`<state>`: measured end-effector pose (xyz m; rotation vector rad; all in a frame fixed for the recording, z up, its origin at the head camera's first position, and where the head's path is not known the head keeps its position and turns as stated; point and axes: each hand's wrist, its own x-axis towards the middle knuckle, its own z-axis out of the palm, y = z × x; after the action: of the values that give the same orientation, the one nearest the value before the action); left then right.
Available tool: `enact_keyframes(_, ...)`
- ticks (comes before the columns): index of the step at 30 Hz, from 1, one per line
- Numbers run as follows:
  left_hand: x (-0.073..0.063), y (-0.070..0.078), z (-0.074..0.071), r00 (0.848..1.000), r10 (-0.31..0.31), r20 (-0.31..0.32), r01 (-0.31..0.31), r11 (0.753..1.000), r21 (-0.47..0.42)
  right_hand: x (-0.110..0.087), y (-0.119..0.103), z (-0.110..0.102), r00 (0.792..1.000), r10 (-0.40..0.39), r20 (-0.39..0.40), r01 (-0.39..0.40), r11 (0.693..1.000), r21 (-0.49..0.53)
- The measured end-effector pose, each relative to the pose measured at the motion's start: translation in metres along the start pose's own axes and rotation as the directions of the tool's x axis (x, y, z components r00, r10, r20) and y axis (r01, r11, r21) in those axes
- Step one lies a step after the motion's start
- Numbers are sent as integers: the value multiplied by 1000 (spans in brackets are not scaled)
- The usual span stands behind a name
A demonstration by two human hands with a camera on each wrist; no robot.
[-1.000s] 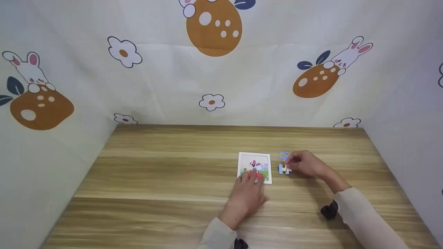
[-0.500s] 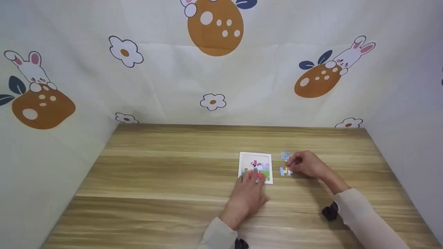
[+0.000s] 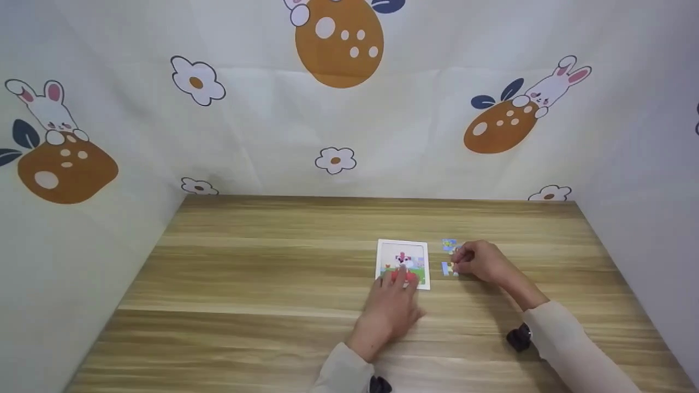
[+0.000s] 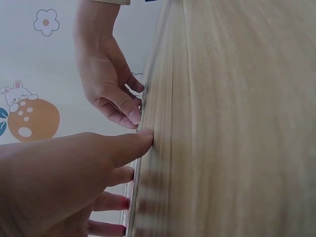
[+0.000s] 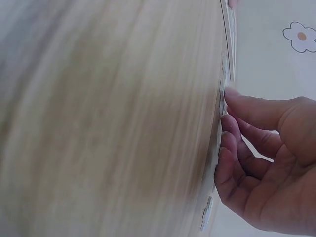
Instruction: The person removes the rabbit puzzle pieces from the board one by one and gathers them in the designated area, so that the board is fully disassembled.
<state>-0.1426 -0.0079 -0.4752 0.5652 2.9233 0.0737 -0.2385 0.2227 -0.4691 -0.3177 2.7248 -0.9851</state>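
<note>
The grip of the left hand is flat; its fingers rest extended on the puzzle board just ahead, probably so that it does not slide; beyond these fingers, to the right, lie the upper piece and the lower piece; the right hand bends over them, fingertips low; whether it pinches one, I cannot tell.

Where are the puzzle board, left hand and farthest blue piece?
Puzzle board (image 3: 389, 251): head view, upper area inside border.
Left hand (image 3: 391, 304): head view, back of the hand.
Farthest blue piece (image 3: 449, 243): head view, middle of its printed face.
</note>
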Motion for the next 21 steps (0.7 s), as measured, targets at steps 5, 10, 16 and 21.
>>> enact_keyframes(5,0,-1,-1,1000,-8,-10,8,1000,-10,1,-1,0,1000,14,-2,-14,1000,2)
enact_keyframes(10,0,2,-1,1000,-9,-5,9,1000,11,5,-9,0,1000,15,7,-15,1000,13)
enact_keyframes(16,2,7,0,1000,-4,17,3,999,44,11,-26,4,999,-5,32,3,999,55)
enact_keyframes(21,2,8,-1,999,-4,35,3,1000,31,16,-41,13,999,-45,31,41,992,123)
